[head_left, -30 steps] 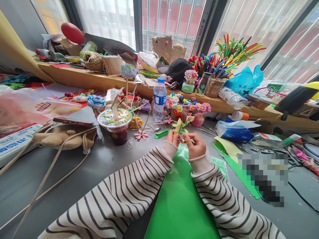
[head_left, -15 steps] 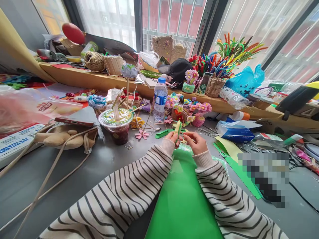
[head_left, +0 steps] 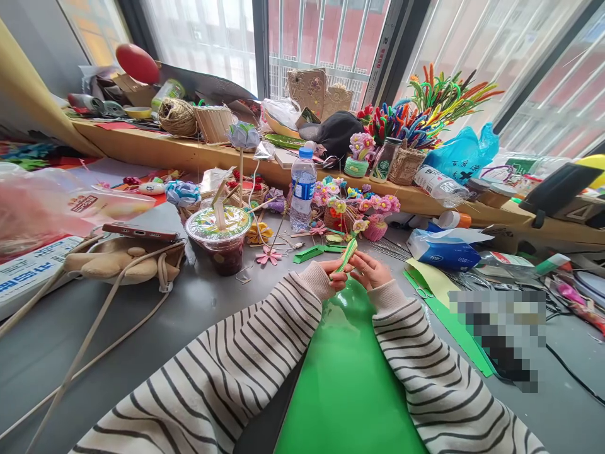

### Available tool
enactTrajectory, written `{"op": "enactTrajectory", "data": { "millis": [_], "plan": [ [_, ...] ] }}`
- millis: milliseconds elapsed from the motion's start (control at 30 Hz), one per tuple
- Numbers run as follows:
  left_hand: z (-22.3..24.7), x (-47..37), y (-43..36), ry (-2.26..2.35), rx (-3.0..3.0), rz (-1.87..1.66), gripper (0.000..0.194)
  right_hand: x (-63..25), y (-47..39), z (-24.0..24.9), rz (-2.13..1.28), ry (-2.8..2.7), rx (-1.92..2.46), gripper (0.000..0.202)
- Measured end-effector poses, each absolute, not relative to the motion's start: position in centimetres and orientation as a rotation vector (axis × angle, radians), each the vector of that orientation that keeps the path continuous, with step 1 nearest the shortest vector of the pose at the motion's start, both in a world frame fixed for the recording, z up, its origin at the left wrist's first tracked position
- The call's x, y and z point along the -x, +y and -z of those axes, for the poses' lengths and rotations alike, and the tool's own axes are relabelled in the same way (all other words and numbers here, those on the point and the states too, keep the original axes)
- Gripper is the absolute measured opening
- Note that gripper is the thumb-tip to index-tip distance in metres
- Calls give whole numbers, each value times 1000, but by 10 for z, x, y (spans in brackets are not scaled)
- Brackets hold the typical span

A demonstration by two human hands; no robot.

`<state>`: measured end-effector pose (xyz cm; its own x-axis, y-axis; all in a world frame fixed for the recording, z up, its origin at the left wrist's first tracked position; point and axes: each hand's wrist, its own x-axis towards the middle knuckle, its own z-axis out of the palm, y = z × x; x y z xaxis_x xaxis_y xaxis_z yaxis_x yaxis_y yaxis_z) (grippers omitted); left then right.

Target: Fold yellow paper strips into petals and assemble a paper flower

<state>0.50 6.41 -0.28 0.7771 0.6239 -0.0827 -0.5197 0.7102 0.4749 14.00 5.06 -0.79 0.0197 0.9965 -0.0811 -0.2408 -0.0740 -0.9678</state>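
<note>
A narrow folded strip of green and pale yellow paper [head_left: 348, 253] slants up between my hands, over the desk. My left hand [head_left: 334, 276] is closed round its lower part. My right hand [head_left: 372, 271] has its fingertips pinched together against the strip's right side; whether a smaller piece sits in that pinch is hidden. Beneath both forearms lies a large glossy green sheet [head_left: 350, 378]. Just beyond my hands are folded green paper pieces [head_left: 309, 253].
A lidded drink cup [head_left: 219, 243] and a water bottle [head_left: 302, 195] stand left of my hands. Crocheted flowers [head_left: 340, 205] are behind them. At right lie scissors [head_left: 423, 291] on green and yellow paper, and a blue tissue pack [head_left: 442, 251]. A cluttered wooden ledge [head_left: 283, 157] runs along the window.
The strip has tilted from nearly upright to leaning right. My right hand has moved in, from slightly apart to touching it. My left hand has shifted slightly down.
</note>
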Motion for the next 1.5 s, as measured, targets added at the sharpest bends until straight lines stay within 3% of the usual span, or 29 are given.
{"op": "enactTrajectory", "data": {
  "millis": [400,633,767,1167,1500],
  "plan": [
    [8,-4,66,404,-541,-558,10,-139,44,3,-1467,-999,1078,27],
    [7,-2,69,464,-531,-514,18,-143,43,3,-1373,-1154,1148,28],
    [10,-4,72,437,-520,-502,12,-145,44,4,-1303,-1223,1164,26],
    [11,-7,68,441,-477,-518,13,-137,47,10,-1059,-1386,1328,45],
    [16,-8,72,648,-547,-514,10,-138,53,18,-1011,-1460,1320,50]
  ]
}}
